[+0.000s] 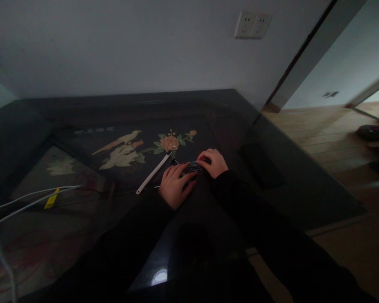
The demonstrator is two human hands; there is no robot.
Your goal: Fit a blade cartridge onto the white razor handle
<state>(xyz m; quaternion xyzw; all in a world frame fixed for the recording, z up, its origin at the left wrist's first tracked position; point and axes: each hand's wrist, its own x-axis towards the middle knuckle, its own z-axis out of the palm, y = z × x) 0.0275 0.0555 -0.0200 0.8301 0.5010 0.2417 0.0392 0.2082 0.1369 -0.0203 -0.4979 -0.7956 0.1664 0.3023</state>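
My left hand [176, 184] and my right hand [213, 162] meet over a small dark ribbed object [194, 167] on the black glass-topped table [120, 113]. Fingers of both hands curl onto it from either side; what it is stays too dim to name. A ring shows on my right hand. A long white strip-like tool [153, 172] lies flat just left of my left hand, slanting up toward a painted peach-coloured flower [169, 143]. Both sleeves are black.
A flat black phone-like slab [262, 165] lies right of my hands. White cables [25, 198] run in from the left edge beside a yellow tag [51, 198]. A wall socket [252, 24] sits above. Wooden floor [328, 139] lies beyond the table's right edge.
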